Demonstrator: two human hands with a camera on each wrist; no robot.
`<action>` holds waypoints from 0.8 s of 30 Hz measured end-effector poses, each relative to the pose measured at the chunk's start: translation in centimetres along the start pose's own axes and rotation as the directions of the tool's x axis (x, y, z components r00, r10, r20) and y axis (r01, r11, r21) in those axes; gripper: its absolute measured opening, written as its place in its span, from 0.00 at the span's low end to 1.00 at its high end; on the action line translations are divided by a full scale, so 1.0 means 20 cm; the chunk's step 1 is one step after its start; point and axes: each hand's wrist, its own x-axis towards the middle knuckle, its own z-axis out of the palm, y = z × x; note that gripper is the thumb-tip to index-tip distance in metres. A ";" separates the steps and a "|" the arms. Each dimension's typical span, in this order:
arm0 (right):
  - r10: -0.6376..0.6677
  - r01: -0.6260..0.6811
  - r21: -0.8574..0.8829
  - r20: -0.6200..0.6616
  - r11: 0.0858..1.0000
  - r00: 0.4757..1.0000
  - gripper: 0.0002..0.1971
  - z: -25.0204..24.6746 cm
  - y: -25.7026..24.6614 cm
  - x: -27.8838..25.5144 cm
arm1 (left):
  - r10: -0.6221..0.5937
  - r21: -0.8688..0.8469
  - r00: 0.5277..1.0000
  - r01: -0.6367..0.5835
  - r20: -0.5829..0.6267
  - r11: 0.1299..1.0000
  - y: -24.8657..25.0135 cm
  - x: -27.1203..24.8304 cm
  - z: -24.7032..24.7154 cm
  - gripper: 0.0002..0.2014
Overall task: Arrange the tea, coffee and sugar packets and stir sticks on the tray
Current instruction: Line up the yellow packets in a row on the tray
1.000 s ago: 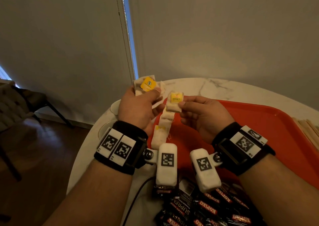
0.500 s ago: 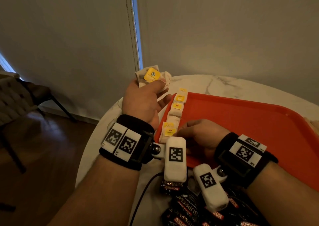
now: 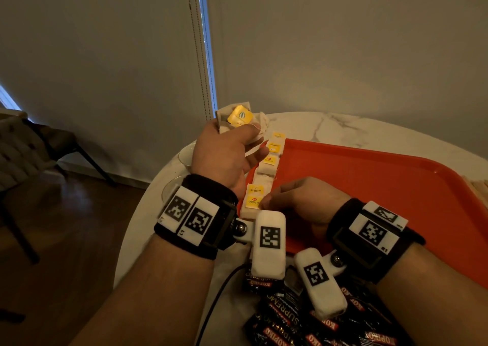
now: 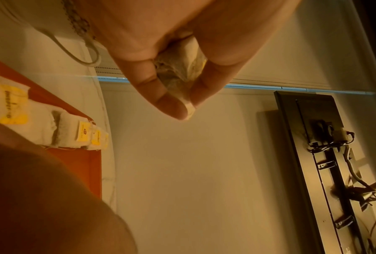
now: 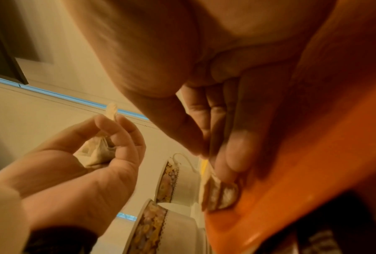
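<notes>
Left hand [image 3: 227, 155] raised over the left edge of the orange tray [image 3: 369, 187], fingers [image 4: 160, 96] and thumb curled round a small bunch of tea bags [image 3: 239, 119]; yellow tag on top of the bunch, logo too small to read; right hand [image 3: 303, 203] low at the near left corner of the tray, fingers [image 5: 236, 151] pressed together and pinching the nearest tea bag [image 3: 252, 204] at the near end of the row; its yellow tag has red-and-dark print, not legible; row of tea bags [image 3: 266, 168] lies along the tray's left rim, bags touching or overlapping, each with a yellow tag; one tag in the left wrist view carries dark lettering, unreadable; tray sits on the white marbled surface [image 3: 330, 126]; pile of black coffee packets [image 3: 285, 316] on the surface just in front of the tray, red and white print reads "KOPIKO" and "SUPREMO"; two cups with a floral band [image 5: 167, 183] beside the tray's left rim in the right wrist view; black wristbands with square coded markers on both wrists; pale stir sticks [image 3: 479, 187] just past the tray's right edge, mostly cut off.
</notes>
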 end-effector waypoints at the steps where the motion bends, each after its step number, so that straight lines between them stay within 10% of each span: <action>1: 0.001 -0.001 -0.002 0.006 1.000 1.000 0.05 0.00 0.00 0.00 | -0.005 0.003 1.000 0.005 0.006 1.000 0.00 0.00 0.00 0.14; 9: -0.060 0.061 0.025 -0.023 0.998 0.998 0.07 -0.05 -0.03 -0.01 | -0.087 0.048 0.990 0.083 0.109 0.995 0.00 -0.03 0.01 0.15; 15: -0.353 0.354 0.435 -0.085 0.828 0.932 0.11 -0.11 -0.08 0.00 | -0.107 0.137 0.978 0.083 0.177 0.987 -0.01 -0.05 0.02 0.10; 24: -0.493 0.527 0.388 -0.193 0.756 0.849 0.03 -0.12 -0.10 -0.01 | -0.189 0.132 0.967 0.168 0.169 0.977 0.01 -0.05 0.02 0.08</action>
